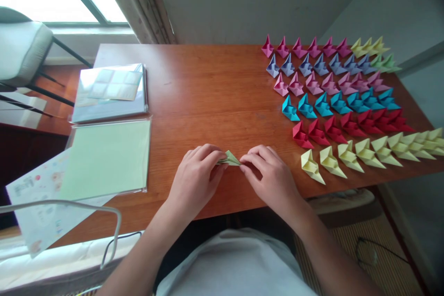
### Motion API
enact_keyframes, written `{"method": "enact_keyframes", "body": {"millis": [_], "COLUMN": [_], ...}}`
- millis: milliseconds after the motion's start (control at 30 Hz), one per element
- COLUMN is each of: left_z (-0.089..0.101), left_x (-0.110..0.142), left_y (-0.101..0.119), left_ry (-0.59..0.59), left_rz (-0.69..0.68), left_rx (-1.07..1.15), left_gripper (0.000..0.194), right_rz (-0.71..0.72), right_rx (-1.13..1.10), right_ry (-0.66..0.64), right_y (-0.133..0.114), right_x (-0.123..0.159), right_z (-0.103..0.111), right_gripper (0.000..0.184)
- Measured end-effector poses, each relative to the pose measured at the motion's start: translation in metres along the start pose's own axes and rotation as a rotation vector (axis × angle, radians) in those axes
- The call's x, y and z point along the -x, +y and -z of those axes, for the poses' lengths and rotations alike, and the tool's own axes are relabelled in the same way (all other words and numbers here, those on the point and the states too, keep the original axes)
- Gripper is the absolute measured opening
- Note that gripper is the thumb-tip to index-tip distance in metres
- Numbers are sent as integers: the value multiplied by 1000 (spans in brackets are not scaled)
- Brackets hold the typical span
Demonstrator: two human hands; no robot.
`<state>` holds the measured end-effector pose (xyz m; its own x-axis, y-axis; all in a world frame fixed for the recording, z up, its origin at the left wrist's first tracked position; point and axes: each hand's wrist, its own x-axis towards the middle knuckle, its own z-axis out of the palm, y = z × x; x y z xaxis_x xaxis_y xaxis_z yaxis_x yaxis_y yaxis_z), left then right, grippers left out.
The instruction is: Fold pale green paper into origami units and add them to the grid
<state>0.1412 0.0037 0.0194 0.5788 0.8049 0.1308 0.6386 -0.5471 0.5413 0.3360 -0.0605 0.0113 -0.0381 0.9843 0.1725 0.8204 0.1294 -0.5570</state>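
Note:
Near the front edge of the table, a small piece of folded green paper [230, 158] is held between my two hands. My left hand [200, 171] pinches its left part, and the fingers cover much of that side. At the paper's pointed right tip, the thumb and fingertips of my right hand [268, 171] are closed together. Just right of my right hand stand folded pale yellow paper boats [311, 166] in a slanting row. Red folded boats [301, 135] form the row behind them.
Rows of blue [290, 108], pink, purple and magenta folded boats fill the table's right side. On the left lie a pack of light green paper [107, 157], a second pack [111, 107] and a printed sheet [38, 199]. A white cable [69, 202] loops at lower left.

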Motion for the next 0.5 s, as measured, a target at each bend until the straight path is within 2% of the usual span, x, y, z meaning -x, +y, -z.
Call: {"method": "enact_keyframes", "body": {"millis": [100,233,367,433,500], "left_z": [2,1,-2,-2,0], "left_x": [2,3,4,4,4], "left_y": [1,8,15,18,20], "left_ry": [31,89,130,100,49], "left_rz": [26,113,219,212,185], "left_rx": [174,374,593,646,645], "left_gripper": [11,7,20,24,13], "right_rz": [-11,-36,-83,-115,-143], "right_rx": [-114,-409,-530,-553,-575], "right_ry": [14,47,99,124,141], "right_y": [-1,-2,-4,-4,-5], "right_x": [0,0,0,0,0], "right_z": [2,7,9,9,8], "right_gripper": [11,6,5,7,8]}}
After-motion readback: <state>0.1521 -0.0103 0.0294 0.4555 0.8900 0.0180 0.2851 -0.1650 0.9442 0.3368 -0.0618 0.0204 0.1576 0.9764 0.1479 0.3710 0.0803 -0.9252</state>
